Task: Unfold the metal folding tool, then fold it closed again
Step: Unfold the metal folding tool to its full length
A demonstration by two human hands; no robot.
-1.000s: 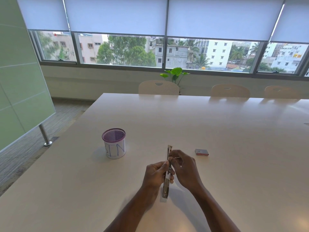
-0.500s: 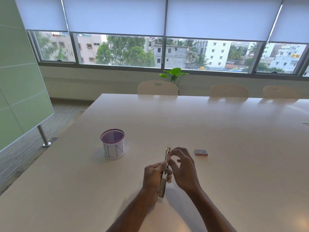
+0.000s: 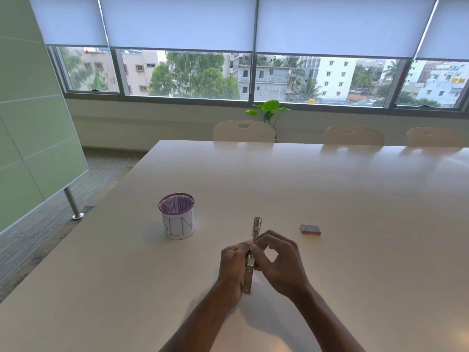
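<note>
- Both hands are up over the near part of the table [image 3: 330, 189], roughly midway between its left and right edges, working on the metal folding tool [image 3: 250, 269].
- The tool is a long, narrow silver strip seen almost edge-on. It runs from near the left wrist up and away toward the far edge, with its top end poking out above the fingers.
- Left hand [image 3: 232, 266] is wrapped around the tool's left side about halfway along, thumb and fingers pressed onto the metal.
- Right hand [image 3: 281, 262] comes in from the right. Its thumb and index finger meet at the tool's edge in a pinch, and the other fingers curl loosely so there's a little open loop under them.
- Honestly can't tell if the tool is folded shut or partly open, it's too thin from this angle, and whatever the right fingertips are nipping is too small to make out.
- A mesh pen cup [image 3: 177, 215] with a purple rim and a white paper wrap with blue lettering stands upright toward the left edge, well apart from the hands.
- A small red and grey box [image 3: 310, 229] lies flat to the right of the tool's tip, near but not touching anything.
- Three pale chairs [image 3: 243, 130] sit tucked along the far edge, with a green plant [image 3: 269, 110] behind them at the window.
</note>
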